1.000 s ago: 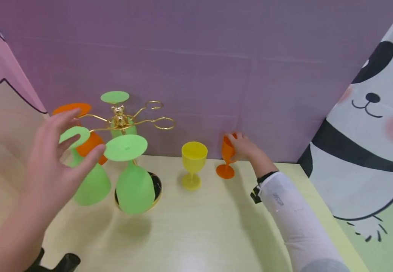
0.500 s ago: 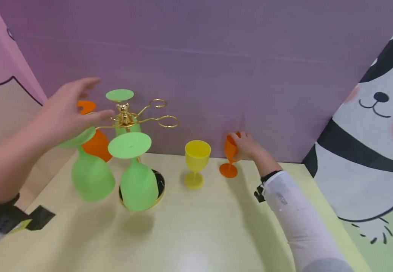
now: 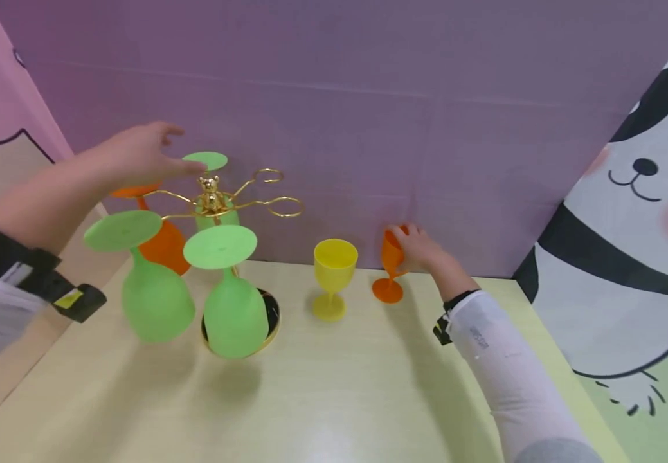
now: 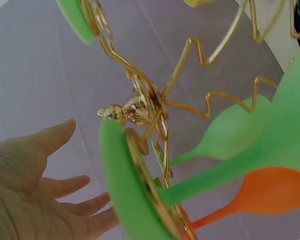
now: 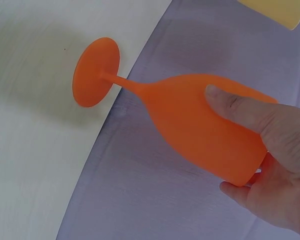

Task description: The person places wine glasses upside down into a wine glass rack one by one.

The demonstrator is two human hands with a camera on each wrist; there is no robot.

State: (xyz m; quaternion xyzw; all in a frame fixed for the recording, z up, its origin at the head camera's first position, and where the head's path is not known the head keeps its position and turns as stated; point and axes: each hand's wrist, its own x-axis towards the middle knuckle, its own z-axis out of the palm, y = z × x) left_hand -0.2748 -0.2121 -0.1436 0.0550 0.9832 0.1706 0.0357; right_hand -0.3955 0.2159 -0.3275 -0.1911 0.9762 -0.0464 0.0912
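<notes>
we see the right hand (image 3: 417, 249) clamped round the orange cup's (image 5: 200, 130) bowl, thumb along its side; foot seems down on the table (image 3: 334, 392), so the grip probably just steadies it. left hand (image 3: 134, 155): fingers apart, holding nothing, by the rack (image 3: 212, 206); contact, can't tell. green cups (image 3: 236, 321) hang foot-up, seemingly because the rack catches them under the foot. yellow cup (image 3: 334, 273) stands between on its own foot.

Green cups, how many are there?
3, all upside down on the gold rack in the head view: the left front cup, the right front cup and the back cup, partly behind the gold bear. No others seem hidden.
</notes>
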